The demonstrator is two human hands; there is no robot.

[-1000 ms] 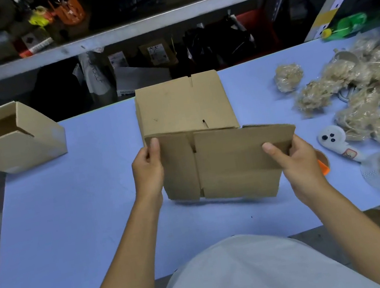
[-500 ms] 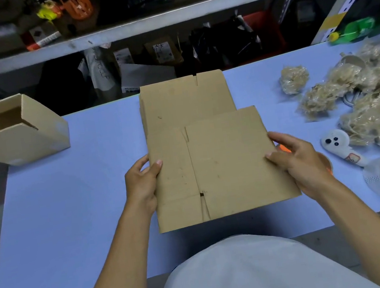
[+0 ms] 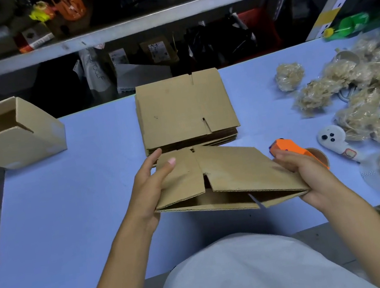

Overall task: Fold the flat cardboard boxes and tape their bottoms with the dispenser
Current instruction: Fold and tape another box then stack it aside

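Hands grip part-opened box; no legible writing.

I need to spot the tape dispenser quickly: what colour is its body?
Bright orange, beside the right hand; head view shows it best.

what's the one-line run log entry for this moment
step: opening flat box | left hand: grips box left edge | right hand: grips right edge | dispenser: on table, untouched | tape: not yet

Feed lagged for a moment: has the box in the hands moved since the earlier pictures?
Yes. The held box has dropped toward the person, clear of the flat stack it overlapped, tilted nearly level and begun opening, between left hand and right hand.
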